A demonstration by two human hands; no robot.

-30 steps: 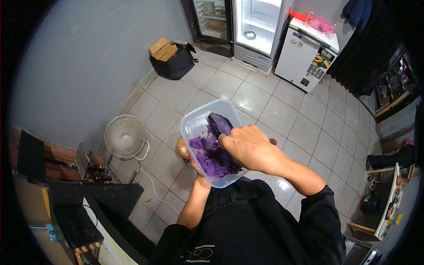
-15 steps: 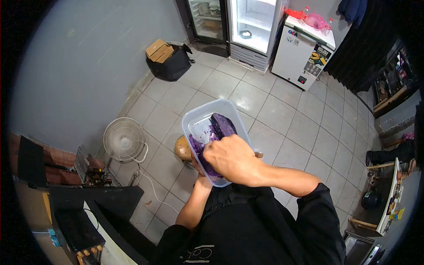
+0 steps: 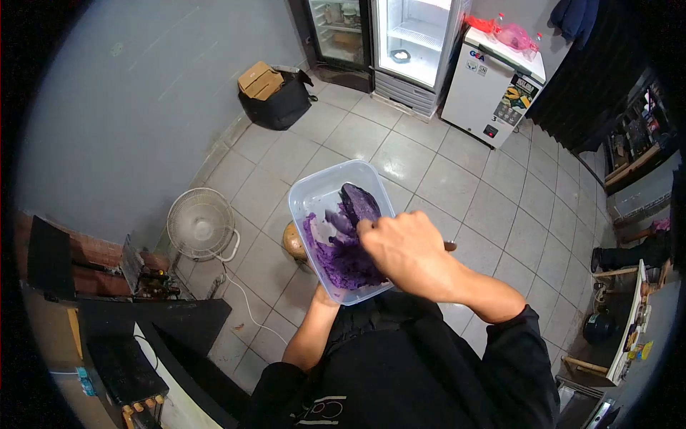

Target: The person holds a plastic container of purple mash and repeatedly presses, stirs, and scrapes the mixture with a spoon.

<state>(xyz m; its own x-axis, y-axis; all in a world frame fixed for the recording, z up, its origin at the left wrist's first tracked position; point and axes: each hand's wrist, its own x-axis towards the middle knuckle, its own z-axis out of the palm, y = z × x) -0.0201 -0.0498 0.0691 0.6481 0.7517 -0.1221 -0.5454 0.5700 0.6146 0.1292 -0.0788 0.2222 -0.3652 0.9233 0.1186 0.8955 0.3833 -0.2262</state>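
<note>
A clear plastic container (image 3: 309, 187) is held in front of my body. Mashed purple sweet potato (image 3: 346, 266) covers much of its lower half, and a larger purple piece with dark skin (image 3: 359, 202) leans near the far wall. My left hand (image 3: 326, 294) grips the container at its near left side; most of its fingers are hidden beneath. Above the container's right side, my right hand (image 3: 406, 252) is closed around a spoon-like utensil (image 3: 339, 221). Its purple-smeared head sits over the mash, and the handle's end sticks out beyond my hand.
A round tan object (image 3: 293, 242) is partly hidden beneath the container. On the left stands a white fan (image 3: 201, 224) with a cord across the tiles. Ahead are a black bag (image 3: 277, 106), a lit fridge (image 3: 413, 50) and a white chest freezer (image 3: 491, 86).
My right hand has moved right, away from the container's left side, drawing the utensil with it. More mash and the utensil's head are now visible. The container has tilted slightly.
</note>
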